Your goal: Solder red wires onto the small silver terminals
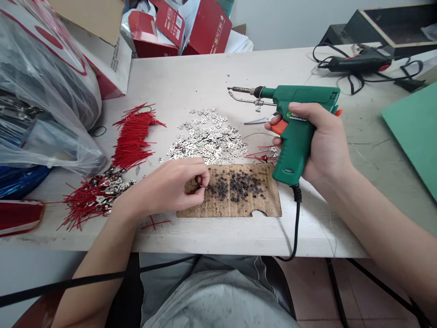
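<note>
So here's our bench. Big pale table [191, 86], with a crinkly plastic bag [41, 91] hogging the left end, red boxes [208, 27] stacked at the back and a green sheet [416, 132] off to the right.

Our right hand [324, 141] is wrapped round the grip of the green soldering gun [297, 132], forefinger on the orange trigger. The gun is held up over the table's right half and its tip [235, 89] points left, well apart from the work. A black gun [362, 61] lies at the far edge with its cord in loops.

In front of us sits the scorched cardboard pad [246, 200], dotted with burn marks. Our left hand [170, 184] rests at its left end, thumb and forefinger pinched shut on a small metal piece [202, 186]. It's probably one of the metal tabs [208, 139] from the heap just behind the pad, though it's too tiny to be sure. The red wires [134, 134] lie in a fan to the left.

As for the step, we'd say we're at holding the part in place, iron waiting. Getting heat onto it would mean swinging the tip down and left to the pinch, clear of our fingertips.

The boxes carry white stickers and the gun has a label strip, but we can't read any of it.
</note>
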`<state>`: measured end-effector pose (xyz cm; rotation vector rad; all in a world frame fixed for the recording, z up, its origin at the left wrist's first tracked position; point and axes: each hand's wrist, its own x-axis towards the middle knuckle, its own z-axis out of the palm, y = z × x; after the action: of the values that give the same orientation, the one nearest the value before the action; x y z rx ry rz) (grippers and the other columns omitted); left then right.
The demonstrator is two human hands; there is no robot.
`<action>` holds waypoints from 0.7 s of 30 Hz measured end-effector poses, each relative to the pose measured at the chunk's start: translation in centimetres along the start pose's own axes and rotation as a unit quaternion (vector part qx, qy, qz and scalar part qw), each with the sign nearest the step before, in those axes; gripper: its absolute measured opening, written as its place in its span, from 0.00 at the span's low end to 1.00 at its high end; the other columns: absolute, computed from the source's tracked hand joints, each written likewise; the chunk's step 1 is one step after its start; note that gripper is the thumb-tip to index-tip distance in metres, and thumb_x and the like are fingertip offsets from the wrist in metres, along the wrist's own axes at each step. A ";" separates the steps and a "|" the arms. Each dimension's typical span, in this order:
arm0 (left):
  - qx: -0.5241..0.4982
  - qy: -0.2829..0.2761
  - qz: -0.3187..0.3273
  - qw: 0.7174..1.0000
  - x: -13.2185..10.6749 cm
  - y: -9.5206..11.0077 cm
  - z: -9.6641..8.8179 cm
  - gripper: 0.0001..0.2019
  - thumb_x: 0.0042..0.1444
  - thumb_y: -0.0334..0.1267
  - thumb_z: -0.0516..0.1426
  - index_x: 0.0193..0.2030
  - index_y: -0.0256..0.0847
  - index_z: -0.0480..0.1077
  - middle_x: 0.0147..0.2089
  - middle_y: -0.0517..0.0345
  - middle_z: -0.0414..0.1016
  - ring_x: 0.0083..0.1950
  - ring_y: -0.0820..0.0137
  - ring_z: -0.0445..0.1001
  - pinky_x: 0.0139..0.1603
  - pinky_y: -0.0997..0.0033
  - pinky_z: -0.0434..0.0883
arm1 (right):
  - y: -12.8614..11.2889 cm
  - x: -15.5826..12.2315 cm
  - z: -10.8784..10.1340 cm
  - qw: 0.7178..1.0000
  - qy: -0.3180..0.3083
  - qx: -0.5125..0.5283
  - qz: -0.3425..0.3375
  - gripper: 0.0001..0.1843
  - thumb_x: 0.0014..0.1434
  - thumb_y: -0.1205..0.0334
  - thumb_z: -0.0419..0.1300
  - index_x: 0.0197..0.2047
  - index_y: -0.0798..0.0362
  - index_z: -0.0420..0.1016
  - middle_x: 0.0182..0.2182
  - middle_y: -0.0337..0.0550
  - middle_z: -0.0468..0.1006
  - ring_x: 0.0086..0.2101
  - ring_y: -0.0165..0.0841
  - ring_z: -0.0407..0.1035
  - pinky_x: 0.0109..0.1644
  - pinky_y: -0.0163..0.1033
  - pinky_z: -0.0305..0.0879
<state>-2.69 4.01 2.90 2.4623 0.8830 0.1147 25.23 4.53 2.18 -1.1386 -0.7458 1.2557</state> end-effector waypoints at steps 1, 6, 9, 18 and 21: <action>-0.005 -0.001 0.004 1.000 0.0 0.0 -0.1 0.05 0.53 0.28 0.55 0.35 0.42 0.66 0.36 0.62 0.71 0.36 0.72 0.67 0.38 0.71 0.62 | 0.0 0.0 0.0 1.000 0.000 0.006 0.003 0.03 0.60 0.60 0.64 0.35 0.48 0.79 0.33 0.43 0.79 0.40 0.38 0.76 0.29 0.35 0.70; -0.036 0.008 0.001 0.999 -0.1 0.5 -0.3 0.06 0.51 0.27 0.56 0.34 0.42 0.67 0.29 0.65 0.68 0.30 0.75 0.64 0.34 0.73 0.61 | 0.0 0.1 0.0 1.000 -0.003 0.022 0.012 0.01 0.59 0.61 0.65 0.35 0.47 0.78 0.34 0.43 0.78 0.42 0.38 0.76 0.29 0.36 0.71; -0.071 0.011 -0.009 0.997 -0.2 0.7 -0.4 0.06 0.51 0.27 0.56 0.34 0.42 0.66 0.25 0.68 0.65 0.25 0.77 0.61 0.30 0.75 0.60 | 0.0 0.0 0.0 1.000 0.004 0.020 0.009 0.01 0.59 0.60 0.65 0.35 0.47 0.78 0.34 0.44 0.78 0.41 0.39 0.75 0.28 0.37 0.70; -0.055 0.015 0.020 0.998 0.1 0.7 0.0 0.08 0.53 0.26 0.54 0.37 0.41 0.70 0.26 0.67 0.67 0.25 0.78 0.62 0.31 0.75 0.61 | 0.0 0.0 -0.1 0.999 0.000 0.035 0.002 0.02 0.58 0.61 0.66 0.35 0.49 0.79 0.33 0.44 0.79 0.42 0.41 0.76 0.29 0.37 0.71; -0.050 0.005 0.024 0.998 0.2 0.8 0.2 0.09 0.52 0.26 0.55 0.38 0.41 0.70 0.24 0.69 0.63 0.24 0.77 0.60 0.31 0.75 0.61 | 0.1 0.1 -0.1 0.999 0.000 0.036 0.001 0.02 0.58 0.61 0.66 0.35 0.49 0.79 0.33 0.44 0.78 0.42 0.40 0.76 0.29 0.37 0.71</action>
<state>-2.00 3.54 3.16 2.3916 0.8016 0.1839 25.34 4.59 2.07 -1.0817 -0.6951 1.2748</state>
